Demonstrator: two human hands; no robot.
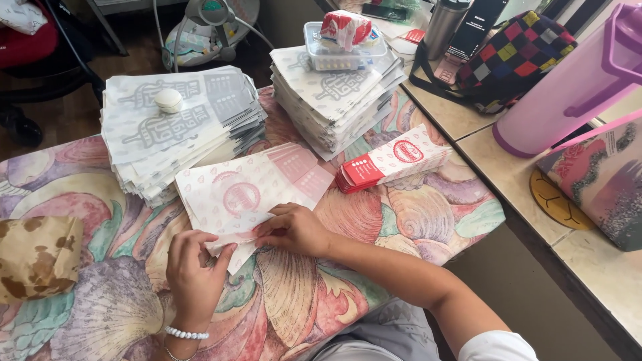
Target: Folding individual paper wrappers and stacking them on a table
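A low table (pixel 414 220) covered in a shell-patterned cloth in pink, teal and cream is seen from above, set against a tiled counter (pixel 468 120).

Flat pink-printed paper bags (pixel 247 190), each with a round red emblem, are fanned near the table's front edge. The lower corner of the fan is pinched by the left hand (pixel 194 267), thumb and fingers closed on the paper edge. The right hand (pixel 294 228) lies flat on the same edge with fingers together, apparently pressing it down so the sheets stay aligned.

Two tall stacks of grey-printed bags (pixel 180 120) (pixel 334 87) are kept behind. The left stack is topped by a small white round object, seemingly as a weight; the right stack carries a clear plastic tub (pixel 344 57).

A banded bundle of red-and-white bags (pixel 391 164) lies to the right. A brown blotched cushion (pixel 37 257) rests at the left edge, and a lilac jug (pixel 568 87) stands on the counter.
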